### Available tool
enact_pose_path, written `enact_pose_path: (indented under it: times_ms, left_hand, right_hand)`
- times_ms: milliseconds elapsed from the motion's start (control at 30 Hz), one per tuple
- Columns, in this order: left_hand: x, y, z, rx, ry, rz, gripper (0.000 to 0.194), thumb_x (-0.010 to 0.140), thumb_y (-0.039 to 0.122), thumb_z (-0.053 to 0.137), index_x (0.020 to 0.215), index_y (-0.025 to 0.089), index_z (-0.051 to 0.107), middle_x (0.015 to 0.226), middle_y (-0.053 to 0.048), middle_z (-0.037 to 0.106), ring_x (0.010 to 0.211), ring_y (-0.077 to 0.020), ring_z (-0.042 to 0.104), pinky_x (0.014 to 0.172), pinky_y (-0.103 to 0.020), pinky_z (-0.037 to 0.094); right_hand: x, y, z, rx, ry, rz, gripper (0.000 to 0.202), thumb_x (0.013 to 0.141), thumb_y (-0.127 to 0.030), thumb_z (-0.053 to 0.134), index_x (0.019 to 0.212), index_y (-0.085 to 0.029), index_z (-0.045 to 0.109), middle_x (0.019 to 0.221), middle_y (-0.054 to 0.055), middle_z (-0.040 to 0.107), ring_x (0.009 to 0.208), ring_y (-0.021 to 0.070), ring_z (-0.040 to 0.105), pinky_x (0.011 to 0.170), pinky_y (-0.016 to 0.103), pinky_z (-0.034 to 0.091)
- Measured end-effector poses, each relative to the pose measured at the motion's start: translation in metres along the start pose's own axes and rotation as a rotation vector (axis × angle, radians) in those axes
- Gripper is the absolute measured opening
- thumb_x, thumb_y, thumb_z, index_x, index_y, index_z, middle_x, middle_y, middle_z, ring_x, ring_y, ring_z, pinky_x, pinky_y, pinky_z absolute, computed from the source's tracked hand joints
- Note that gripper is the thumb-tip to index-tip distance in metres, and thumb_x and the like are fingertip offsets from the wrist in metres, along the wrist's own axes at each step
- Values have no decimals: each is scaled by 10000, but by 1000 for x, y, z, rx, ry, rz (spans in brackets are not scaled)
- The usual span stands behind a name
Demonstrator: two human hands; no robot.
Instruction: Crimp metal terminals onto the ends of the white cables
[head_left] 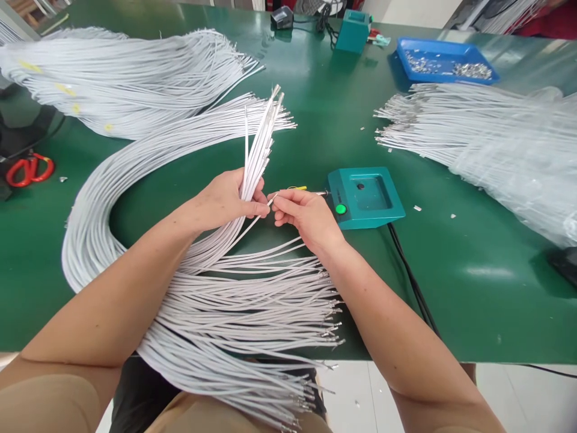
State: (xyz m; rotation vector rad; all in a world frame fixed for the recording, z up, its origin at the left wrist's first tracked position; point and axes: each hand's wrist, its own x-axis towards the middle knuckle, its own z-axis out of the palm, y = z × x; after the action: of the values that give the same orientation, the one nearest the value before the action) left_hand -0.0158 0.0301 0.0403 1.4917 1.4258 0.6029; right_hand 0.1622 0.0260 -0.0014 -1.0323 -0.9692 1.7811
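A glossy green counter (469, 319) spans the scene from left to right, catching a pale streak of light (489, 272) at right. White floor tiles (349, 391) show past its near edge; a pale panel (410, 12) stands beyond the far edge.

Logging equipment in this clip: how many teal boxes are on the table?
2: the green-buttoned box, right of the right hand, and the far box, left of the blue tray.

L hand (229, 197) grips wht wire bundle (258, 155), R hand (306, 215) pinches one wire tip (272, 200).
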Motion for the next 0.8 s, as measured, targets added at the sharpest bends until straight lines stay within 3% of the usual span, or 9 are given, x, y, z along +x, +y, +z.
enact_pose_path:
  times_ms: [233, 400, 500, 800]
  left_hand:
    - [-6, 3, 3, 9, 23, 73, 309, 667, 254, 760, 884, 190, 549, 750, -5, 715, 664, -173, 673, 665, -303, 528]
    - [-8, 4, 3, 87, 34, 89, 302, 678, 281, 753, 880, 188, 547, 762, 4, 707, 700, -171, 671, 695, -291, 507]
    - [-8, 4, 4, 111, 13, 118, 296, 682, 299, 753, 861, 191, 543, 804, -2, 709, 725, -170, 666, 699, -287, 498]
    - [-9, 3, 0, 28, 2, 120, 305, 687, 278, 773, 870, 183, 548, 811, 0, 712, 758, -164, 668, 739, -290, 519]
  right_hand:
    - [2, -3, 0, 130, -88, 84, 236, 673, -295, 793, 610, -175, 600, 570, -53, 519, 509, 74, 446, 522, 245, 368]
    - [2, -9, 2, 181, -145, 105, 327, 735, -504, 747, 733, -184, 679, 551, -61, 466, 514, 90, 418, 571, 260, 398]
    - [3, -7, 1, 167, -190, 131, 351, 722, -517, 770, 691, -183, 668, 539, -69, 431, 529, 89, 415, 590, 251, 393]
    - [3, -4, -4, 328, -274, 205, 299, 695, -401, 858, 767, -172, 681, 635, -67, 523, 580, 67, 469, 629, 226, 447]
